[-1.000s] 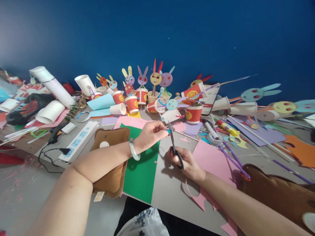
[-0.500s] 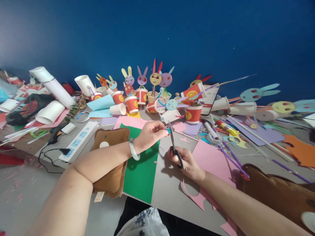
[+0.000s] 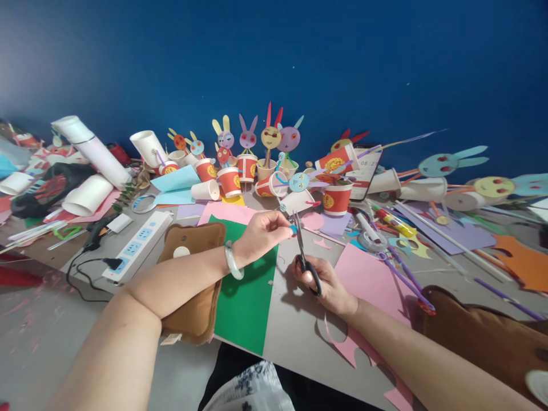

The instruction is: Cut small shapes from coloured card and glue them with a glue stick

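Observation:
My left hand (image 3: 266, 235), with a pale bangle at the wrist, pinches a small blue paper piece (image 3: 293, 229) between thumb and fingertips. Just to its right are the upright blades of black-handled scissors (image 3: 303, 260), slightly apart. My right hand (image 3: 325, 283) grips the scissors by their handles. Under and beside my left hand lies a green sheet (image 3: 246, 308). A pink sheet (image 3: 368, 279) with round cutouts along its edge lies beneath my right hand and forearm.
Rabbit-faced paper figures in red cups (image 3: 247, 168) stand along the blue wall. A power strip (image 3: 139, 245) and a brown cushion (image 3: 192, 274) are at left. Tape (image 3: 377, 242), a purple sheet (image 3: 445, 228) and another brown cushion (image 3: 479, 342) are at right.
The blue piece has turned slightly in my left fingertips and looks rounder. The scissors have shifted a little, their blades now just right of it.

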